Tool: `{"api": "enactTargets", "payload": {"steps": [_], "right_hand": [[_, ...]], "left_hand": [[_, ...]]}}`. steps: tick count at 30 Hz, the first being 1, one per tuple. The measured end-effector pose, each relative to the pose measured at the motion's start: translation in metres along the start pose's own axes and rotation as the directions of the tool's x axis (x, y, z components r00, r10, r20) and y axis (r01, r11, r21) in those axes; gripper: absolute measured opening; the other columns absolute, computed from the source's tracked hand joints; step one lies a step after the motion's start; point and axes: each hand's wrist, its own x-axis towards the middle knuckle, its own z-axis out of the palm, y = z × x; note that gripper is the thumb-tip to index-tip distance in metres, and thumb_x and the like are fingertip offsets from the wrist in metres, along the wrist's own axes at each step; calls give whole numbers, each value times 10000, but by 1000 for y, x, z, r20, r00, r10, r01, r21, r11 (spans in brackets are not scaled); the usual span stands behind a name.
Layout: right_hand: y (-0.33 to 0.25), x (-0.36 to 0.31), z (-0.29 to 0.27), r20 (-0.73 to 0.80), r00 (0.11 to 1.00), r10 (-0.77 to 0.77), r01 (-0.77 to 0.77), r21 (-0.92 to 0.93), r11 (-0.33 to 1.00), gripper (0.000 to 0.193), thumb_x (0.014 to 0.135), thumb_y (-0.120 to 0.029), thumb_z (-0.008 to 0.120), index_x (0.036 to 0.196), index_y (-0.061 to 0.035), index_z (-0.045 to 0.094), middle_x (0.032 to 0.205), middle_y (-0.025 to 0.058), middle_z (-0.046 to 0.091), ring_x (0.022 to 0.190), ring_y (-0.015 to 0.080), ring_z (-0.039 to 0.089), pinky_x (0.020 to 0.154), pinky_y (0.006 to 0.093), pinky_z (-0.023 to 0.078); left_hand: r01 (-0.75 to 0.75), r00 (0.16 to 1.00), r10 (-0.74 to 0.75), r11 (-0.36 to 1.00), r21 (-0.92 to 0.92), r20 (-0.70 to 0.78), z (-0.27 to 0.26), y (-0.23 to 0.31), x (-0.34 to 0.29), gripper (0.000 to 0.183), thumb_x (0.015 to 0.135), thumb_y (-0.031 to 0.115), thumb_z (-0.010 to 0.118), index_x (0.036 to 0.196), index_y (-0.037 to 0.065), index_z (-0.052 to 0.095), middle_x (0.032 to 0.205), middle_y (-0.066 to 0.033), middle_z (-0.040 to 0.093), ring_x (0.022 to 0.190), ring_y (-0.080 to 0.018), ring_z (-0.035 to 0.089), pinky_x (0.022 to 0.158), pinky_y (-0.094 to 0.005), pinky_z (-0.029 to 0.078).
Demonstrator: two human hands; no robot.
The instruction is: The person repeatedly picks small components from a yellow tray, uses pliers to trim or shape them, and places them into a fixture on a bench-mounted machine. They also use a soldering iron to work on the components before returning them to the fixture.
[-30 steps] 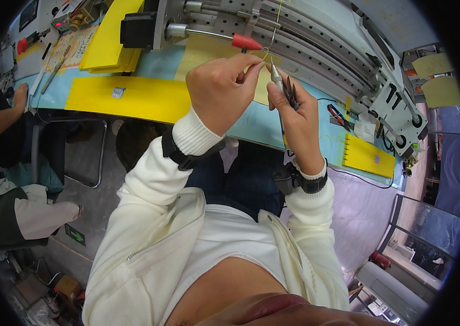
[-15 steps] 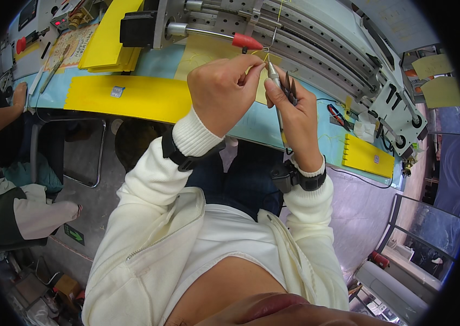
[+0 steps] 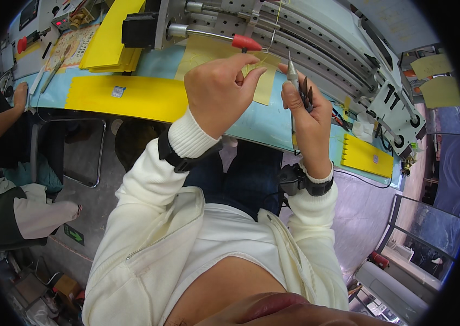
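Close to the red cone-shaped tip (image 3: 246, 42) of a metal rod, my left hand (image 3: 216, 92) is curled, with fine yellow thread (image 3: 248, 69) at its thumb and forefinger. A small metal hook (image 3: 271, 42) hangs just beyond the fingertips, on a yellow line. My right hand (image 3: 314, 119) grips a silver pen-shaped tool (image 3: 293, 73), its pointed end upward. Against the same palm sit dark pointed blades (image 3: 307, 95), perhaps of snips; their handles are hidden. The tool's tip stands apart from the thread and hook.
A metal rail machine (image 3: 316, 49) spans the far side of the blue-topped table (image 3: 262, 125). Yellow strips (image 3: 148, 98) lie at left, a shorter one (image 3: 368, 155) at right. Red-handled pliers (image 3: 341, 118) rest by the machine. Another person's arm (image 3: 4, 117) is at far left.
My right hand has moved right, taking the pen-shaped tool away from the thread at the hook. My left hand has shifted slightly left, and its thumb and forefinger have parted a little.
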Motion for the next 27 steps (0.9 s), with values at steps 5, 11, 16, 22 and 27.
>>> {"api": "enactTargets", "payload": {"steps": [5, 11, 16, 22, 27], "right_hand": [[-18, 13, -17, -39, 993, -112, 112, -11, 994, 371, 989, -265, 665, 1271, -25, 653, 830, -45, 579, 716, 51, 426, 645, 204, 362], [-49, 53, -26, -83, 953, -291, 283, -90, 955, 310, 970, -264, 691, 1157, -17, 695, 752, -70, 556, 704, 31, 424, 629, 198, 342], [-44, 83, -11, -170, 934, -315, 306, -75, 949, 245, 907, -241, 762, 951, -2, 726, 683, -81, 569, 618, 10, 415, 549, 199, 320], [-19, 97, -6, -161, 986, -38, 38, -3, 999, 233, 867, -226, 782, 869, 3, 743, 648, -71, 586, 588, 9, 441, 533, 211, 321], [-9, 102, 3, -174, 984, 35, 22, 314, 949, 261, 866, -145, 758, 1064, 23, 735, 866, -12, 695, 716, 35, 542, 627, 207, 399]], "left_hand": [[24, 1000, -25, 999, -43, -17, -24, 16, 21, 126, 810, 162, 788, 912, 100, 749, 589, -41, 608, 526, -216, 603, 497, -331, 441], [-73, 988, 91, 986, 148, -123, -28, 25, 77, 222, 800, 202, 762, 947, 37, 741, 923, -141, 653, 897, -300, 607, 785, -396, 482], [-78, 997, 73, 973, 218, 32, -18, 27, 89, 197, 789, 204, 721, 874, 27, 737, 971, -190, 635, 948, -362, 603, 828, -449, 486], [-322, 894, 415, 857, 402, -169, -7, -2, 90, 67, 791, 70, 762, 825, 54, 706, 964, -37, 663, 884, -240, 603, 751, -370, 485], [-559, 826, 563, 826, 77, -39, 6, -9, 75, 114, 795, 35, 723, 864, 41, 633, 990, -46, 615, 939, -269, 589, 781, -368, 480]]}}
